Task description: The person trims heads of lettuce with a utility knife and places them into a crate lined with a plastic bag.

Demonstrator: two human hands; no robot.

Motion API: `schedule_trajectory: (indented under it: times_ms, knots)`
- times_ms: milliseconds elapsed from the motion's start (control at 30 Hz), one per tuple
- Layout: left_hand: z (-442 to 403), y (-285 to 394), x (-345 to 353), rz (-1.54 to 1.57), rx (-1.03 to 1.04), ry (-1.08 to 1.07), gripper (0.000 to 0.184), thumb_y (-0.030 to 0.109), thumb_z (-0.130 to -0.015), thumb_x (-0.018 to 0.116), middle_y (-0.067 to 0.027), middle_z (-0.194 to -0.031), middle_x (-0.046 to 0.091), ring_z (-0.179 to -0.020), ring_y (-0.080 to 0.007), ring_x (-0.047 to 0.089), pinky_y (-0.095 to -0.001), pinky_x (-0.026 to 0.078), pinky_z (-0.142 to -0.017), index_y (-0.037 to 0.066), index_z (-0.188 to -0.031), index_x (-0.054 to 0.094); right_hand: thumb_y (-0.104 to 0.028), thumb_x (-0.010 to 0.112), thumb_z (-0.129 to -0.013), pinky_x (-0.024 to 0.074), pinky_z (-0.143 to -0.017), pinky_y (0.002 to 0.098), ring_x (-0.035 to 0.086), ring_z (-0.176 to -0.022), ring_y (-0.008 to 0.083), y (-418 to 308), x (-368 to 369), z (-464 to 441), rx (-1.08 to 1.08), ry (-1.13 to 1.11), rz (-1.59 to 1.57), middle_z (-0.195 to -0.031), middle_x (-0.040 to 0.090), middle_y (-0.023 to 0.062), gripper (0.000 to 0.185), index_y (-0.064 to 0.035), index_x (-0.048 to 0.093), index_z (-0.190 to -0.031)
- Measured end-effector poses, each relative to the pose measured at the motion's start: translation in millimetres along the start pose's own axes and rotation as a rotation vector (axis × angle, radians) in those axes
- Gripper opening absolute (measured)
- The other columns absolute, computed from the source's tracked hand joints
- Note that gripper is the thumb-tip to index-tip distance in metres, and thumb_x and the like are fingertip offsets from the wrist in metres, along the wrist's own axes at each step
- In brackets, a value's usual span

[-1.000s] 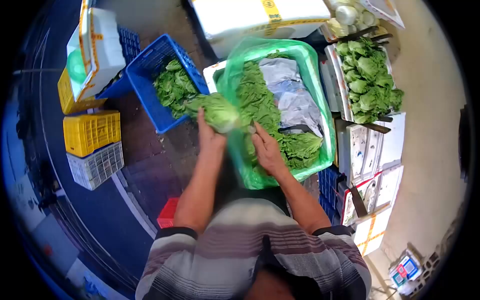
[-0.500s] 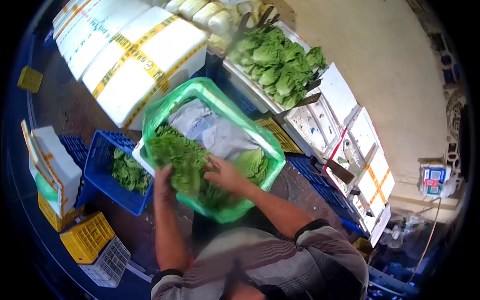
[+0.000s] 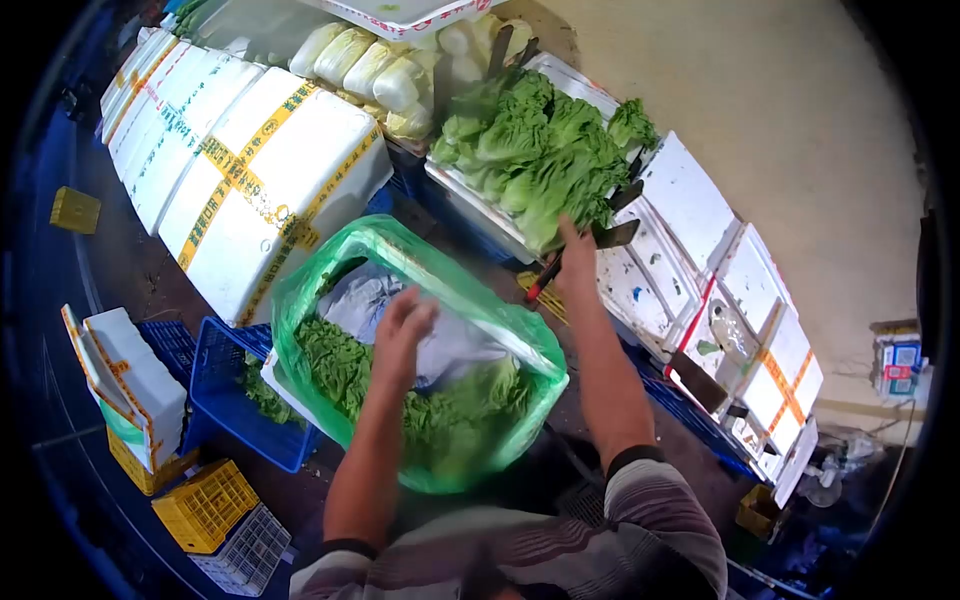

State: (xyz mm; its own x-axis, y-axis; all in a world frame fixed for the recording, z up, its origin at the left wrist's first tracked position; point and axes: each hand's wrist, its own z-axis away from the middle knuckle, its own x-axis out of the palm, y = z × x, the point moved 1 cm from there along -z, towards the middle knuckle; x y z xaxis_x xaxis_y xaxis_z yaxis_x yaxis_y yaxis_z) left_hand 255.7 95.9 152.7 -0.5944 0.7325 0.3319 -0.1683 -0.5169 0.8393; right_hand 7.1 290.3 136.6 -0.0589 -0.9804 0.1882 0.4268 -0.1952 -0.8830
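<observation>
A green-lined foam box (image 3: 283,318) stands in front of me, with leafy lettuce (image 3: 455,420) along its near and left sides and grey plastic (image 3: 450,340) at its middle. My left hand (image 3: 402,328) hovers over that plastic, a little blurred, fingers loosely bent and apart, holding nothing. Stretched out to the right, my right hand (image 3: 578,262) has its fingers closed at the near corner of a heap of lettuce (image 3: 545,140), which lies on a white foam tray (image 3: 480,207). A dark, red-ended stick-like thing (image 3: 543,279) shows beside this hand; whether I hold it is unclear.
Taped white foam boxes (image 3: 270,190) stand at the upper left, with wrapped pale cabbages (image 3: 370,70) behind. Further white foam boxes (image 3: 745,280) line the right side. A blue crate (image 3: 250,425) with greens and a yellow crate (image 3: 205,505) sit at the left.
The lettuce I held in both hands now lies in the lined box. My right hand has moved up and right to the heap; my left has lifted over the grey plastic. The view has shifted.
</observation>
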Motion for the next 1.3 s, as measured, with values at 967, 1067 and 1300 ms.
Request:
schedule_trajectory:
  times_ms: [967,1067,1300]
  knots:
    - [193,-132,-161,-0.991,-0.296,0.211,0.078,0.04,-0.079,0.079,-0.0291,-0.126,0.06,-0.117,-0.0411,0.058,-0.0447,0.046,-0.1,-0.007,-0.135,0.051,-0.023,0.063,-0.09,0.0435,-0.045,0.0257,0.058,-0.055,0.0123,109,-64,117,0.392,-0.439,0.955,-0.092,0.068,0.0068,0.025,-0.0016,0.07,-0.1]
    - [188,-129,-158,-1.023,-0.355,0.18,0.086,0.042,-0.074,0.082,-0.0294,-0.122,0.062,-0.114,-0.042,0.06,-0.0454,0.048,-0.097,-0.006,-0.136,0.047,-0.029,0.068,-0.087,0.0456,-0.044,0.0271,0.058,-0.057,0.0143,164,-94,180,0.3,-0.283,1.026,-0.081,0.063,0.0058,0.033,-0.0001,0.069,-0.102]
    - [188,-129,-147,-1.117,-0.395,0.259,0.099,0.045,-0.065,0.088,-0.0272,-0.114,0.065,-0.106,-0.0419,0.062,-0.048,0.048,-0.091,-0.006,-0.138,0.045,-0.038,0.069,-0.086,0.0478,-0.081,0.0487,0.064,-0.088,0.0451,186,-100,162,-0.079,-0.018,1.308,-0.092,0.068,0.0279,0.047,0.0062,0.064,-0.1]
